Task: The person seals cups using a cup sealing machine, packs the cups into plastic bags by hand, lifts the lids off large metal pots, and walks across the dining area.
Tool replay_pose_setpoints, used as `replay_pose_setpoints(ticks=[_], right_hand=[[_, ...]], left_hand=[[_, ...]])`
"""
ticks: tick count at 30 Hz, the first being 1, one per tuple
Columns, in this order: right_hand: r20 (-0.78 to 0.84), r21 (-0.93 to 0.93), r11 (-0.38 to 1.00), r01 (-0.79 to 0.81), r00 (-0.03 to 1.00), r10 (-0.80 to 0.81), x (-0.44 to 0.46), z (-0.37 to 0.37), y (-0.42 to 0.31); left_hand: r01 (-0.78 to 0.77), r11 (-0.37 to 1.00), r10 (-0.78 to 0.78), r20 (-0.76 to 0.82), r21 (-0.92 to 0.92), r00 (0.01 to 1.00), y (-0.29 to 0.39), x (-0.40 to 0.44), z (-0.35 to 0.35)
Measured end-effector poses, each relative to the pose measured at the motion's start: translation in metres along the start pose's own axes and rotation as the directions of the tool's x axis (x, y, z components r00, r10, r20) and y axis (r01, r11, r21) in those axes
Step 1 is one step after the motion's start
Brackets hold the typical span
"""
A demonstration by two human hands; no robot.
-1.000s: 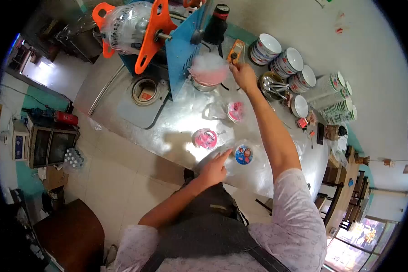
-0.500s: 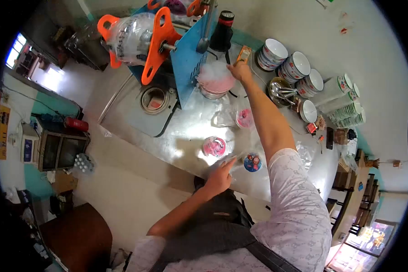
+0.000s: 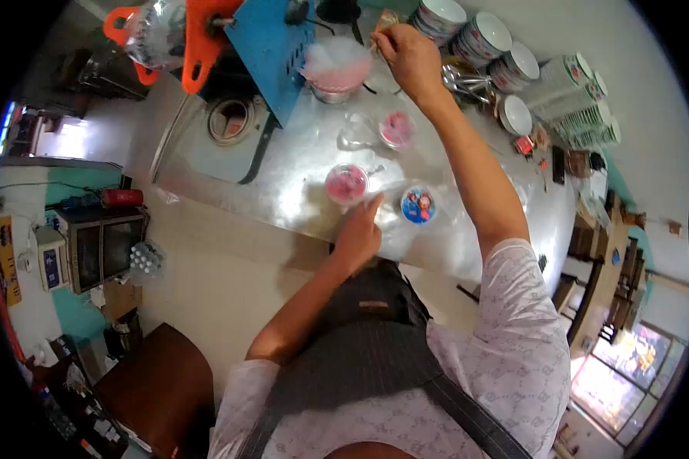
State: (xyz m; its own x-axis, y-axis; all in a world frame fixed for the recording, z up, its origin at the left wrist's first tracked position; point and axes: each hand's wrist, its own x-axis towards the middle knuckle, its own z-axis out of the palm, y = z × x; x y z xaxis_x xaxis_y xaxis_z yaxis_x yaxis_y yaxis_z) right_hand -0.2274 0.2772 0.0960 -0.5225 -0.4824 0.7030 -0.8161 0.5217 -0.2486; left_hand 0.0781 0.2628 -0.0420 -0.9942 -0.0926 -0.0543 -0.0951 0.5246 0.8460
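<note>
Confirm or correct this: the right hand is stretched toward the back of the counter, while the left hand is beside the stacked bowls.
The left hand is misplaced: the head view shows it at the near edge of the counter, by the pink-topped container and the blue-topped container. The right hand is indeed stretched toward the back.

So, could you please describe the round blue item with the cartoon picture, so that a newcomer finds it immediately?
Start from the shiny metal counter. On its near side, just right of the left hand, sits the round blue item. Blue and cartoon-printed, it differs clearly from the two pink round containers nearby.
</note>
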Motion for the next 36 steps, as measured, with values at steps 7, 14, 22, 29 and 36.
replay_pose_setpoints(ticks=[7, 14, 22, 29, 36], right_hand=[[0.195, 0.125, 0.981, -0.147, 0.973, 0.121, -0.144, -0.177, -0.106], [0.383, 0.126, 0.989, -0.078, 0.923, 0.024, -0.247, -0.139, -0.091], [0.409, -0.007, 0.906, -0.424, 0.825, 0.389, -0.298, -0.199, -0.031], [-0.098, -0.379, 0.239, -0.894, 0.296, 0.95, -0.432, -0.261, 0.2], [-0.06, -0.51, 0.415, -0.754, 0.512, 0.857, -0.471, -0.234, 0.266]], left_hand=[[-0.079, 0.986, 0.087, -0.05, 0.146, 0.995, 0.019, 0.01, -0.011], [-0.071, 0.987, 0.081, -0.07, 0.145, 0.994, 0.037, 0.021, -0.025], [-0.087, 0.994, 0.095, -0.107, 0.073, 0.99, 0.094, 0.047, -0.031], [-0.039, 0.997, 0.052, -0.187, 0.072, 0.981, 0.109, 0.052, -0.016], [0.198, 0.941, -0.122, -0.273, 0.274, 0.954, 0.172, 0.032, -0.001]])
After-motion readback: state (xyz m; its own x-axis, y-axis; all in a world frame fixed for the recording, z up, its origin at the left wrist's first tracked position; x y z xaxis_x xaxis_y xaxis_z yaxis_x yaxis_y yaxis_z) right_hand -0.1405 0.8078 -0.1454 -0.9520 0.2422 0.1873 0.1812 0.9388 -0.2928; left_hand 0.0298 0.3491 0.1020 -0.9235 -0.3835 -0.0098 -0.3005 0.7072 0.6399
